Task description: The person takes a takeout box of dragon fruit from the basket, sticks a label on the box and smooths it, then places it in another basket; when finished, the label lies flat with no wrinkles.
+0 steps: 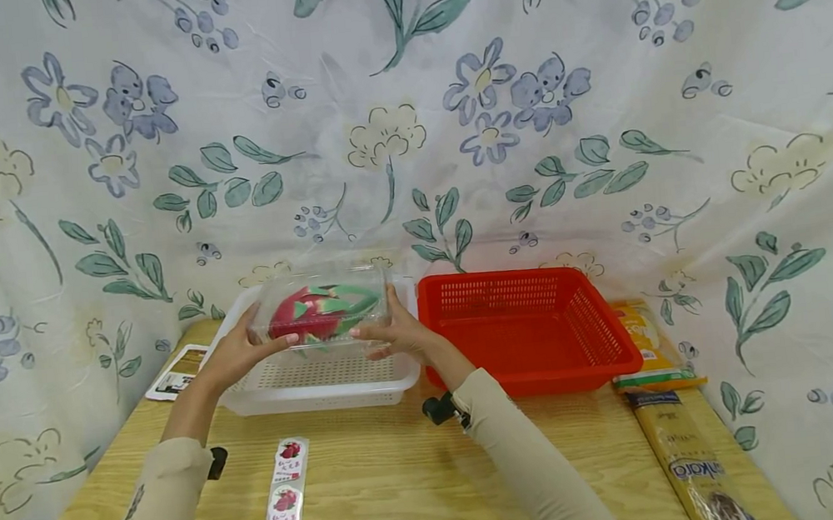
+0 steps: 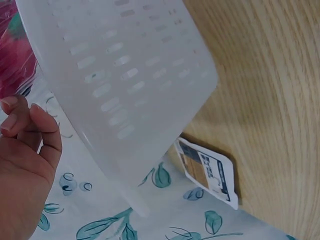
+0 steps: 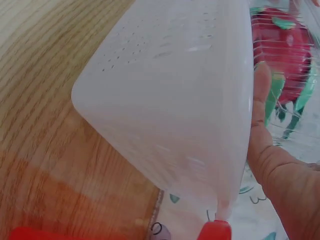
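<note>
A clear plastic box [image 1: 335, 276] with a red and green dragon fruit [image 1: 316, 313] inside is held up over the white basket [image 1: 317, 402]. My left hand [image 1: 237, 353] grips the box's left end and my right hand [image 1: 403, 332] its right end, thumbs on the near side. In the left wrist view the fingers of the left hand [image 2: 30, 135] are bent, with the fruit partly cut off by the frame. The right wrist view has the right thumb [image 3: 261, 95] against the box, beyond the basket's rim.
A red basket [image 1: 526, 383] stands right of the white one. Yellow packs, a bag [image 1: 651, 346] and a long packet [image 1: 692, 459], lie at the table's right edge. A strip of dragon fruit labels [image 1: 285, 494] lies in front; a flat printed packet [image 1: 177, 373] is at left.
</note>
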Demonstrator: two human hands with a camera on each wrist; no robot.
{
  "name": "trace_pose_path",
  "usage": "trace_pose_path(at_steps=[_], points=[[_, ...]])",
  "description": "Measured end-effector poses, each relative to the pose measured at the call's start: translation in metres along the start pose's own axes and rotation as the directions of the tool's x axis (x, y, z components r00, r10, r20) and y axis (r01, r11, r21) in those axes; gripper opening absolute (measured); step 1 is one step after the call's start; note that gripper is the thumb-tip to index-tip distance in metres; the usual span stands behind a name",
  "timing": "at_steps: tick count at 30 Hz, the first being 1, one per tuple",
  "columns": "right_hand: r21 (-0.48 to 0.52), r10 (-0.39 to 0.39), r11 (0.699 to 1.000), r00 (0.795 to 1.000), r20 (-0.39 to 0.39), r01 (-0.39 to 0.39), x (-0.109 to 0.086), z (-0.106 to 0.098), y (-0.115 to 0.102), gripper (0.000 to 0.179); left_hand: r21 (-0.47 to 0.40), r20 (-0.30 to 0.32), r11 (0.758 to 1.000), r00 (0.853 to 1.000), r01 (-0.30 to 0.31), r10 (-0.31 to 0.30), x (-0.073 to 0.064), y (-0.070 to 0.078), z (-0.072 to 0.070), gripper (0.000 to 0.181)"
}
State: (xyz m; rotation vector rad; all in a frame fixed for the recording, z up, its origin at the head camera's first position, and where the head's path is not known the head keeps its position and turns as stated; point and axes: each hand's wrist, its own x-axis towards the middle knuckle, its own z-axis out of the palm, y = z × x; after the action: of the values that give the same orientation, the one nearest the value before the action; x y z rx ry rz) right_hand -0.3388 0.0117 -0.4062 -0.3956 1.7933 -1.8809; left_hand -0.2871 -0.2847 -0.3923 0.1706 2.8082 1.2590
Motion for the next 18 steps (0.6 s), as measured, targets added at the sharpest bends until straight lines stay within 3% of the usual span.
trace_pose_path(at_steps=[7,18], points=[[-0.050,0.017,0.999,1.000,-0.010,-0.017,-0.0024,-0.0010,-0.0020,0.113,0.062,-0.021,0.998,1.000,0.013,-0.011,-0.0010,0.0024,0.0000,0.107],[-0.106,0.007,0.994,1.000,0.005,-0.006,-0.0024,-0.0043,-0.0072,0.113,0.032,-0.033,0.999,0.999,-0.041,0.042,0.0035,0.0039,-0.0016,0.103]])
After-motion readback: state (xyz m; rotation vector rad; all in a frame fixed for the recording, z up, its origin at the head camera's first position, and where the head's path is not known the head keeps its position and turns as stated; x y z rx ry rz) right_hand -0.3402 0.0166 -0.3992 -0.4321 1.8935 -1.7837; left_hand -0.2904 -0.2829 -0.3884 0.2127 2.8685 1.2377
